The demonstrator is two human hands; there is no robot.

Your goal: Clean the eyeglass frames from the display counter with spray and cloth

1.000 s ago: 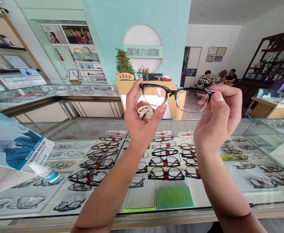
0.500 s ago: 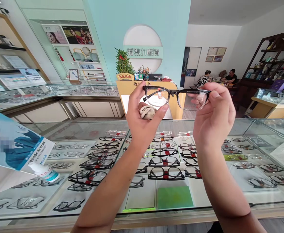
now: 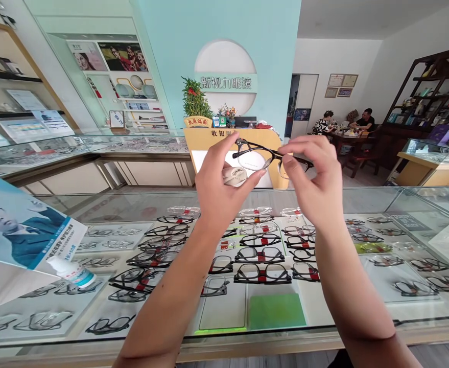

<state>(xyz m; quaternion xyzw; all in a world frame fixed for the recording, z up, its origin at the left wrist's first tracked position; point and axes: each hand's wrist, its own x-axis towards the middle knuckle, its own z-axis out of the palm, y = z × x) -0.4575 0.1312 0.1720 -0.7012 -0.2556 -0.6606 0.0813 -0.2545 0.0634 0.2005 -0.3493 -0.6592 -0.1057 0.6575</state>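
A pair of eyeglasses [image 3: 255,157] with a dark upper rim and a clear lower rim is held up above the glass counter, slightly tilted down to the right. My left hand [image 3: 218,176] grips the left end of the frame at the hinge and also has a bunched pale cloth [image 3: 235,176] in its palm. My right hand [image 3: 316,176] is closed on the frame near the bridge and right lens. Its fingers and thumb cover most of that lens.
Below lies a glass display counter [image 3: 163,331] with rows of spectacles inside. On its left stand a white bottle [image 3: 71,272] and a poster stand [image 3: 25,225]. A cashier desk [image 3: 280,153] with a plant [image 3: 195,99] is ahead. Two people sit at a table far right.
My right hand has moved left from the right end of the frame toward the bridge. The glasses have tilted down at their right side. My left hand keeps its hold.
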